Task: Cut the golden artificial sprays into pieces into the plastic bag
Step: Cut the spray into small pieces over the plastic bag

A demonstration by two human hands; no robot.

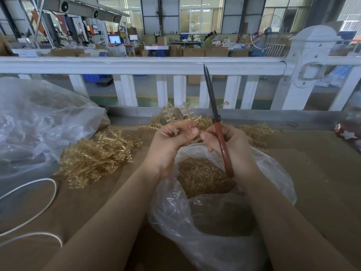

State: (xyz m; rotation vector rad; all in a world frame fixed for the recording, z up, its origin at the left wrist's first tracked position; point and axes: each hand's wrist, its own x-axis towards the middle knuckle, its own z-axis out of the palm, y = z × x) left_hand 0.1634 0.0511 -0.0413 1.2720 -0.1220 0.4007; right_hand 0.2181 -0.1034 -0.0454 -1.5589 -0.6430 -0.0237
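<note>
My left hand (172, 141) pinches a golden spray (176, 112) by its stem, above the open clear plastic bag (273, 173). Golden cut pieces (201, 177) fill the bottom of that bag. My right hand (232, 145) grips red-handled scissors (219, 133), their dark blades nearly closed and pointing up and away. The thumb of that hand reaches toward the spray stem. A heap of uncut golden sprays (97, 153) lies on the brown table to the left, and more sprays (256, 132) lie behind my hands.
A large crumpled clear bag (39, 122) sits at the far left. A white cord (39, 208) loops near the table's left front. A white railing (156, 65) runs along the table's far edge. A red object with a white star (347, 133) lies at the right.
</note>
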